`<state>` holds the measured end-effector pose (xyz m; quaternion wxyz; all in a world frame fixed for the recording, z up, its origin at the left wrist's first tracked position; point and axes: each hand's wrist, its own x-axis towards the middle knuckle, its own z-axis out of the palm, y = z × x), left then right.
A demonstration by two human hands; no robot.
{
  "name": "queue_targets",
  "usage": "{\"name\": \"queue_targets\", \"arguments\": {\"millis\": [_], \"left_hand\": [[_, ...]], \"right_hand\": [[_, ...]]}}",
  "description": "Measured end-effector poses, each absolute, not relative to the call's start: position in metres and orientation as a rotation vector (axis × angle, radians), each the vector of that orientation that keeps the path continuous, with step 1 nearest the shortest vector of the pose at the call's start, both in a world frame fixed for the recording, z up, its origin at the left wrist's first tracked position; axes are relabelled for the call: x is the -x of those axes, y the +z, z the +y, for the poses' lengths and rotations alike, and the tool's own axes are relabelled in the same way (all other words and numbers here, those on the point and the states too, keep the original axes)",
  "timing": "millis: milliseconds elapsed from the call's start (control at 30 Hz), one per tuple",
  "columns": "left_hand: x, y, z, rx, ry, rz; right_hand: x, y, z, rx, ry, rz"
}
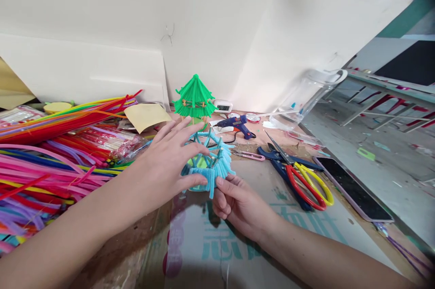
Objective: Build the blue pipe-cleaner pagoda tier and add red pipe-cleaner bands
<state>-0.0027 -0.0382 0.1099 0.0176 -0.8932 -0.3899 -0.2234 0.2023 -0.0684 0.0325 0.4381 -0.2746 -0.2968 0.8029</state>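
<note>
A small blue pipe-cleaner model (220,164), with a ring of fuzzy strips sloping along its right side, is up in front of me over the cardboard. My right hand (238,200) pinches its lower right edge between thumb and curled fingers. Over its left side reaches my left hand (176,157), fingers spread and thumb near the front band; whether it presses on the model I cannot tell. Behind stands a green pipe-cleaner pavilion (195,96) with a tiered, pointed roof, its base partly hidden by my left fingers.
Bundles of coloured pipe cleaners (50,166) fill the left. A blue glue gun (236,125), pink-handled snips (249,156), red-and-yellow scissors (307,185) over dark blue pliers (292,180), and a phone (353,187) lie to the right. A clear plastic jug (302,96) stands behind.
</note>
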Motion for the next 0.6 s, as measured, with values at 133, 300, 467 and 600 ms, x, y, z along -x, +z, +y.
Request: {"name": "queue_targets", "arguments": {"millis": [133,300,467,600], "left_hand": [[0.0036,0.1115,-0.038,2.773,-0.658,-1.212],[0.0038,0.1099,-0.0373,2.758,-0.662,-1.188],[0.003,0.1116,-0.0389,2.75,-0.69,-1.175],[-0.002,0.1167,-0.0453,2.742,-0.801,-1.119]], "right_hand": [[-0.2024,0.0343,-0.0684,0.682,2.001,-0.728],[-0.2018,0.0361,-0.0677,0.675,2.003,-0.754],[-0.2017,0.0384,-0.0682,0.663,2.005,-0.733],[-0.2025,0.039,-0.07,0.663,1.993,-0.733]]}}
